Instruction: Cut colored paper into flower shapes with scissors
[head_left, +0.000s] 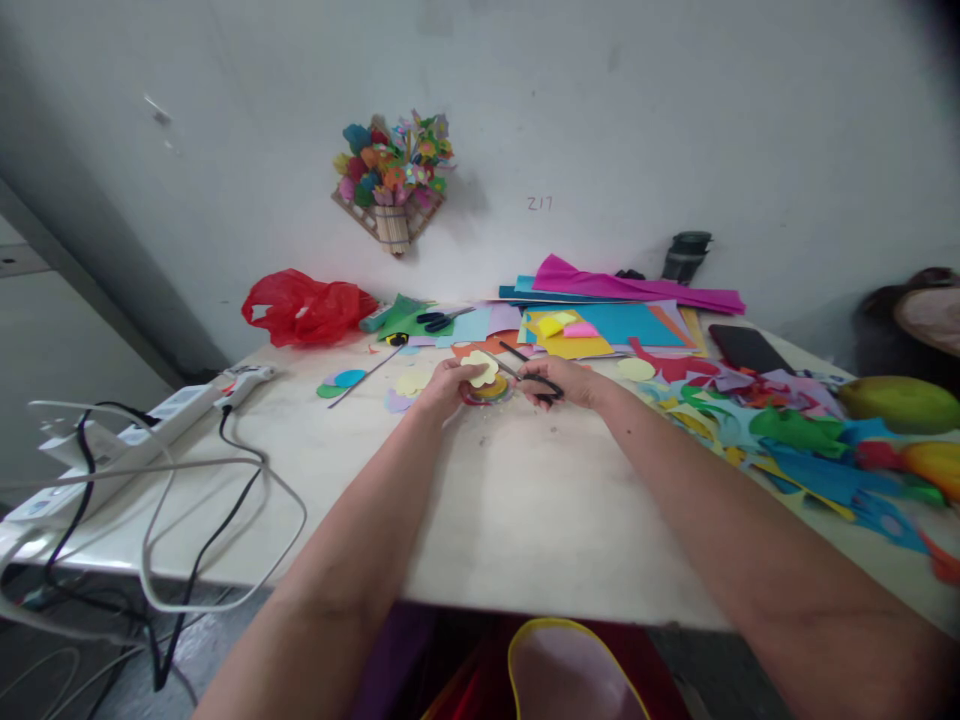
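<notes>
Between the thumb and fingers of my left hand (444, 388) is a pale yellow paper flower (480, 369) with a scalloped edge. My right hand (564, 382) grips a pair of black-handled scissors (546, 388), whose blades point left toward the flower's edge. Whether the blades touch the paper I cannot tell. Just below the flower, a round roll of tape (491, 391) lies on the table, partly covered. More cut paper pieces (410, 381), pale yellow and lilac, lie left of my left hand.
Paper scraps (795, 430) spread over the table's right side, near a dark phone (750, 349). Coloured sheets (600, 325) are stacked at the back. A second pair of scissors (436, 320) and a red plastic bag (304, 307) lie back left. Power strips (157, 418) with loose cables occupy the left edge.
</notes>
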